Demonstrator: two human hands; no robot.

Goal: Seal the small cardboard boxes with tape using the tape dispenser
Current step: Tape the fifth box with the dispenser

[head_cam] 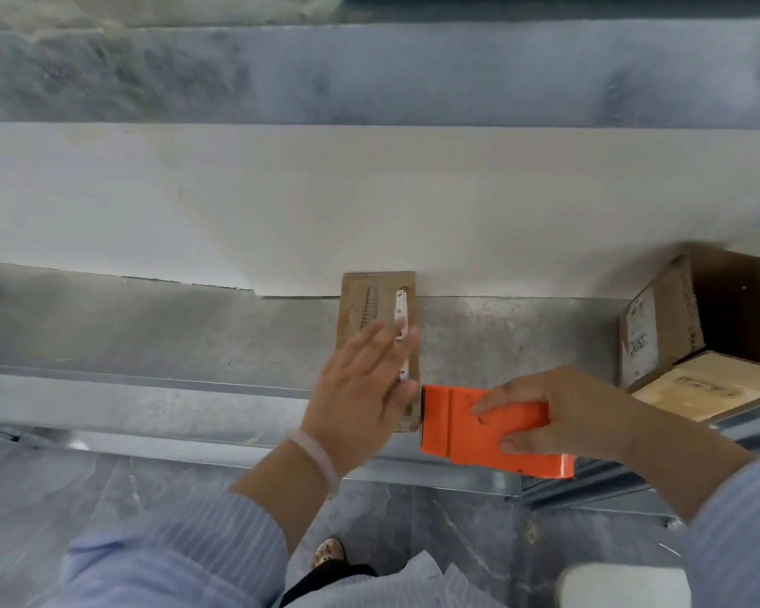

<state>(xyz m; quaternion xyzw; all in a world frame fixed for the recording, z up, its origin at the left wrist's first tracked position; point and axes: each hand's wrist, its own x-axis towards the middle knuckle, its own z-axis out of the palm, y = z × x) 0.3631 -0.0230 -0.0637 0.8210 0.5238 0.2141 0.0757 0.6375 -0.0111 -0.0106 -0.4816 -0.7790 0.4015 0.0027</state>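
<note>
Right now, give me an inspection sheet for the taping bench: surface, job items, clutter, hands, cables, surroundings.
surface: grey metal bench, with a white sheet over its far part.
job's things: small cardboard box lies flat at the sheet's near edge; orange tape dispenser sits at the box's near right corner.
clutter: open carton at the right, with a tan box in front of it.
hands: left hand has straight fingers on the box and is blurred; right hand grips the dispenser.
cables: nothing seen.
surroundings: grey floor; white object at bottom right, cannot tell what it is.
</note>
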